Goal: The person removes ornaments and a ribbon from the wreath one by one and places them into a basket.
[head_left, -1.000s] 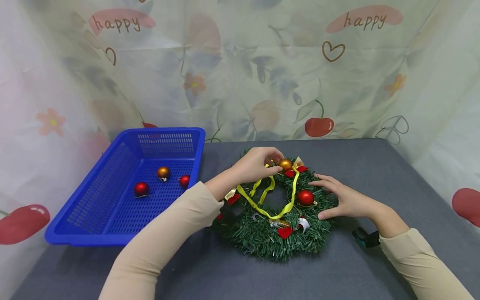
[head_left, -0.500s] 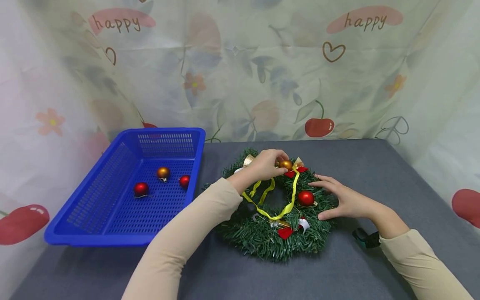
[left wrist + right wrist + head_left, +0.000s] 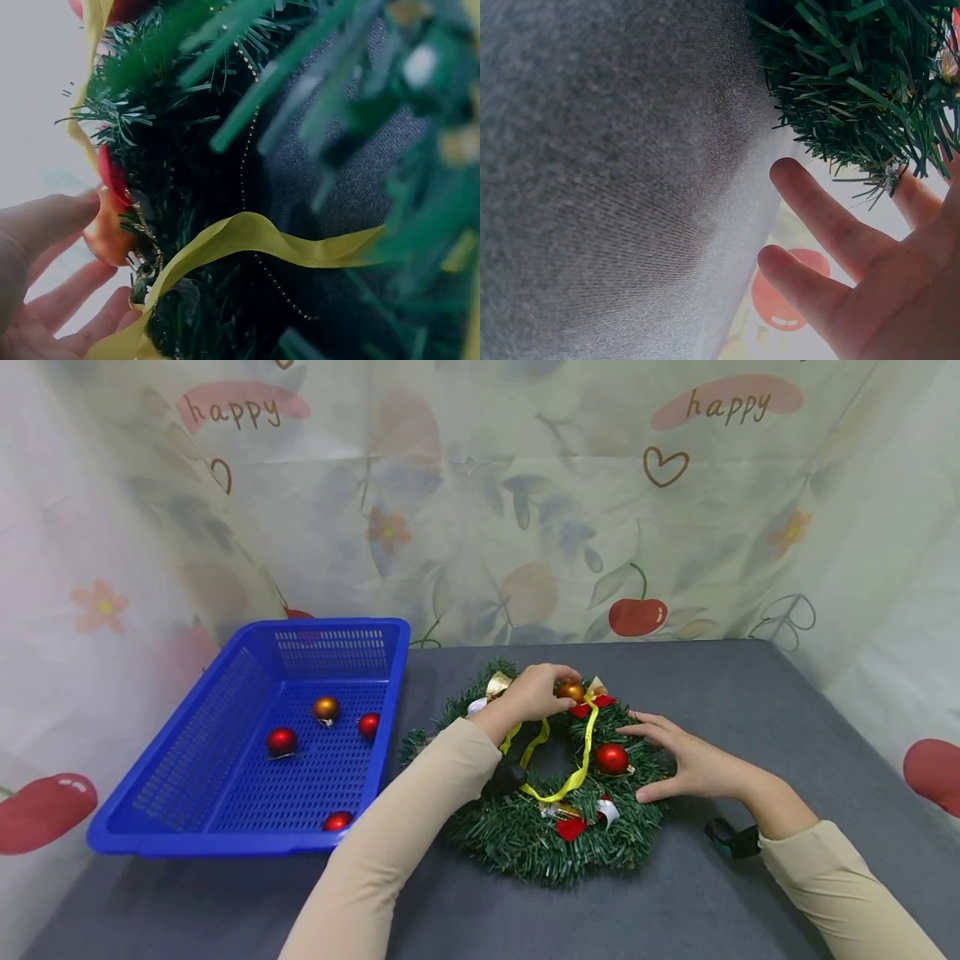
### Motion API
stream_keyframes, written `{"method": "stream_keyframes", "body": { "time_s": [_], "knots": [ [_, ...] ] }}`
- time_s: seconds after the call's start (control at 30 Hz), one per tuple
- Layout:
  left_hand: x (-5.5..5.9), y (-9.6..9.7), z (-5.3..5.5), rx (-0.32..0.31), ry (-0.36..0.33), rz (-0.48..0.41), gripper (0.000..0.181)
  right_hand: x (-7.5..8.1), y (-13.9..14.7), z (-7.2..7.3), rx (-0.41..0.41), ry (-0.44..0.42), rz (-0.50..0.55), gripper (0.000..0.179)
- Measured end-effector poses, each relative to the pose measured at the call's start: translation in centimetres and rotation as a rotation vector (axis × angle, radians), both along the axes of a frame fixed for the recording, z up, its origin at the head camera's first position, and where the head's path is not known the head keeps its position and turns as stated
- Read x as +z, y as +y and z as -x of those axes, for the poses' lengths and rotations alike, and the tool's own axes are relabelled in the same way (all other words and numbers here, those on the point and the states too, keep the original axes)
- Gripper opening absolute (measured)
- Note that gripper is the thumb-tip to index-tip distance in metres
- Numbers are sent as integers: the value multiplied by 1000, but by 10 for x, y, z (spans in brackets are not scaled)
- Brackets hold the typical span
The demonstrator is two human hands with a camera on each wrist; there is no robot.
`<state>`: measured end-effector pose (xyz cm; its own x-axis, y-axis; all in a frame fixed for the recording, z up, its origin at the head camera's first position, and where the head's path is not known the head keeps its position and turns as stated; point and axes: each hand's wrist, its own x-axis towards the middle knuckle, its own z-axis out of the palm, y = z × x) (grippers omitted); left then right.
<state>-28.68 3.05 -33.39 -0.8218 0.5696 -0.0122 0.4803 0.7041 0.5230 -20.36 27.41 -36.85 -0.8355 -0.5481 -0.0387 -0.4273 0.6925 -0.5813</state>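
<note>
A green wreath (image 3: 558, 853) lies on the grey table, hung with bows, red and gold baubles and a yellow ribbon (image 3: 585, 768). At its far side my left hand (image 3: 534, 692) holds a gold bauble (image 3: 571, 691). The left wrist view shows the thumb on one side of this gold bauble (image 3: 111, 231) and fingers on the other, beside a red bow. At the wreath's right edge my right hand (image 3: 697, 762) lies with spread fingers, near a red bauble (image 3: 612, 758). The right wrist view has the fingers (image 3: 832, 225) extended beside the green bristles (image 3: 855, 82).
A blue plastic basket (image 3: 187, 842) stands left of the wreath. Inside it are a gold bauble (image 3: 326, 709) and three red ones, one of them (image 3: 337, 821) near the front wall. A printed curtain (image 3: 480, 510) hangs behind the table.
My left hand has shifted slightly right, onto the gold bauble. Its forearm moved right too, uncovering the wreath's left part and a red bauble in the basket. My right hand stays put.
</note>
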Motion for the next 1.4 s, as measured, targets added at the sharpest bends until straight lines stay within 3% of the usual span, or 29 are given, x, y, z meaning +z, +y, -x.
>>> {"method": "stream_keyframes", "body": {
  "time_s": [0.23,0.6,1.23,1.4],
  "knots": [
    [-4,1,2,21,-32,-14,38,-1,0,0,-6,3,-7,78],
    [-3,-2,3,49,-2,-25,34,-2,0,0,1,2,-3,78],
    [24,-31,-3,21,0,-31,38,-3,0,1,12,14,9,78],
    [26,-37,-4,17,4,-26,37,-4,0,1,3,11,9,78]
  ]
}}
